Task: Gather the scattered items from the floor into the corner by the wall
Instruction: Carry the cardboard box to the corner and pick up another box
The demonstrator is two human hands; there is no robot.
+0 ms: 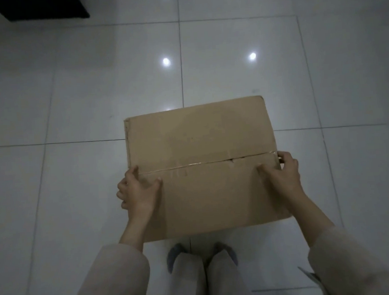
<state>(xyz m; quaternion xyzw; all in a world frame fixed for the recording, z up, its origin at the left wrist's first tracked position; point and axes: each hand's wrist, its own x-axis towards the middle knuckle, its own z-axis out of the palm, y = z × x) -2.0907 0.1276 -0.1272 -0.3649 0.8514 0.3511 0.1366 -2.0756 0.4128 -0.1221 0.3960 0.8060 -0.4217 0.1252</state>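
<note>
- A closed cardboard box [202, 167] is held in front of the person, above their feet; its broad brown top faces the camera.
- A taped seam [204, 164] runs across the box from left edge to right edge, a little below its middle, with a shiny strip and a small tear near the right end.
- The left hand [138, 192] grips the box at its left edge, level with the seam: the thumb lies on the top face, one finger reaches up to the seam, and the other fingers curl round the side.
- The right hand [283, 175] grips the right edge at the seam: the thumb presses on the top face and the fingers wrap over the corner, their tips hidden behind the cardboard.
- Both forearms come up from the bottom corners in pale, loose sleeves [115, 277].
- Below the box, two legs in light trousers [205, 282] end in dark-toed feet [174, 252] standing together on the floor.
- The floor [70, 98] is glossy white tile with thin dark joints; two bright lamp reflections [166, 61] sit beyond the box.
- A dark, flat-edged object [41, 7] lies at the top left, well apart from the box; what it is cannot be told.
- Whether the underside of the box touches the floor cannot be told.
</note>
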